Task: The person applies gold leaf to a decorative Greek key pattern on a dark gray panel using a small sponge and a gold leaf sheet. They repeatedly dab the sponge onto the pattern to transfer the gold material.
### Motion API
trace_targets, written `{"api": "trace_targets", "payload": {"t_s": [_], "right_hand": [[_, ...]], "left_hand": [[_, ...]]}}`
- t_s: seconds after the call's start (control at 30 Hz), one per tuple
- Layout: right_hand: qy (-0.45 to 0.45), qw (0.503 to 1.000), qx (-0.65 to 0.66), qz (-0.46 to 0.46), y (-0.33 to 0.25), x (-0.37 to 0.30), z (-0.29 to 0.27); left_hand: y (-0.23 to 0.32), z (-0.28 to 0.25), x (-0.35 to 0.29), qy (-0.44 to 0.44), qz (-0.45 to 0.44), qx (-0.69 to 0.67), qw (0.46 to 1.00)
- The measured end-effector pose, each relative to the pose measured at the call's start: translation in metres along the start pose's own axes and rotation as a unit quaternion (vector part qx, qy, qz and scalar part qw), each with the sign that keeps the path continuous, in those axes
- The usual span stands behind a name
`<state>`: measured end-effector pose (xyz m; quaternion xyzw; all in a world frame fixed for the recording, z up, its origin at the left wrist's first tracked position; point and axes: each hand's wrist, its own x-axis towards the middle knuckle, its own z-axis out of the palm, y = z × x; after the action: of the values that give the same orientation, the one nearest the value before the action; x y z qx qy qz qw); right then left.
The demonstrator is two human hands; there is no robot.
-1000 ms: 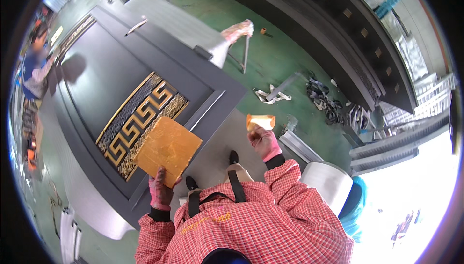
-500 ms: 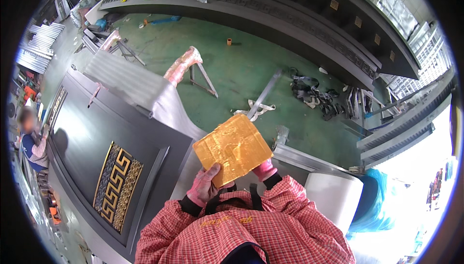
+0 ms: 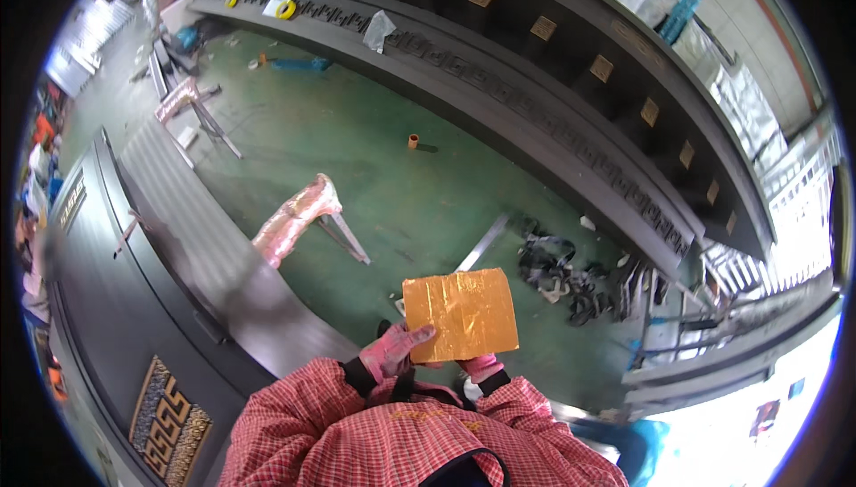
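Observation:
A flat, squarish packet (image 3: 461, 316) covered in shiny amber film is held in front of my chest. My left hand (image 3: 399, 350), in a stained pink glove, grips its lower left corner with the thumb on top; the fingers beneath are hidden. Under the packet's lower edge my right hand (image 3: 482, 367) shows only in part, in a pink glove, and supports it from below. Red checked sleeves (image 3: 294, 402) with black cuffs cover both arms.
To the left lie a dark grey panel (image 3: 152, 300) with gold fretwork and a strip of silvery wrap (image 3: 223, 246). A trestle with a pink-wrapped top (image 3: 299, 215) stands ahead. Long dark beams (image 3: 499, 68) cross the back. Black straps (image 3: 557, 268) lie on the green floor.
My view has turned and shifted, so the panel now sits farther left and lower. The packet has levelled out, still in both hands. The person at the left is no longer clearly seen.

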<state>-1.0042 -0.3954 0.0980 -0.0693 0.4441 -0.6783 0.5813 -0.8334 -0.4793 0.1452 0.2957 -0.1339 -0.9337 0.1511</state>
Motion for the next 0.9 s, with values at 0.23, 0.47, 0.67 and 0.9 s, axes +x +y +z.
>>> {"api": "trace_targets", "payload": {"t_s": [0.23,0.47,0.67,0.9], "right_hand": [[0.148,0.847,-0.509,-0.031,-0.075,0.122,-0.068],[0.122,0.805,-0.579,0.046,-0.097,0.283,-0.055],[-0.008,0.803,-0.595,0.025,-0.058,0.540,-0.112],[-0.064,0.684,-0.719,0.108,0.001,0.773,-0.098]], "left_hand": [[0.105,-0.013,0.088,0.057,0.111,-0.015,0.992],[0.173,-0.076,0.160,0.196,0.198,-0.101,0.955],[0.224,-0.124,0.259,0.289,0.251,-0.141,0.913],[0.256,-0.189,0.404,0.372,0.296,-0.195,0.858]]}}
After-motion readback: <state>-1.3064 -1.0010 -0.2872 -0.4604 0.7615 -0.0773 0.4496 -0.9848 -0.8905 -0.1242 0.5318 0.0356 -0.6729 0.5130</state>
